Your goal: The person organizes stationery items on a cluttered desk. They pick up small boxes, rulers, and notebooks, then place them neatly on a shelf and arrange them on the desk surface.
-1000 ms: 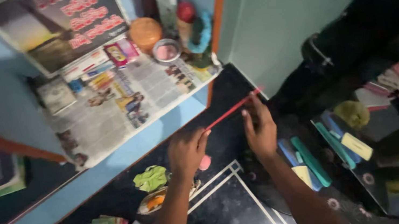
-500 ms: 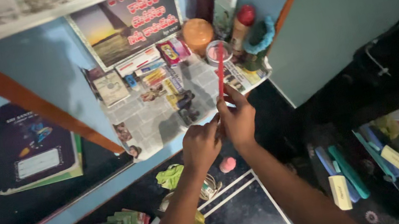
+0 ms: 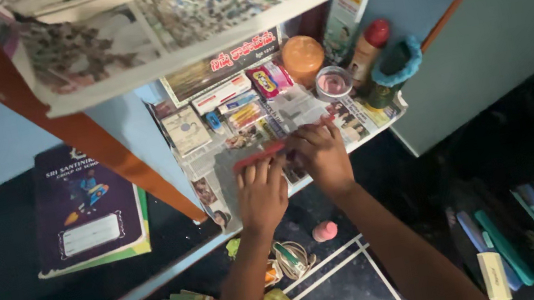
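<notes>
We grip a red stick (image 3: 259, 156) with left hand (image 3: 261, 193) and right hand (image 3: 321, 155) over the newspaper-lined shelf (image 3: 365, 127); the round jar (image 3: 333, 82) holds pink contents, kind unclear.

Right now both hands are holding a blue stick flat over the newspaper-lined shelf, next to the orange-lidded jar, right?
Not quite: the stick is red, not blue, as the head view shows. The left hand and right hand do hold it flat over the newspaper-lined shelf, near the orange-lidded jar.

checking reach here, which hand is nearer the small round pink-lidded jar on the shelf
Right. The right hand lies just below the jar, slightly left of it; the left hand is lower and further left.
</notes>
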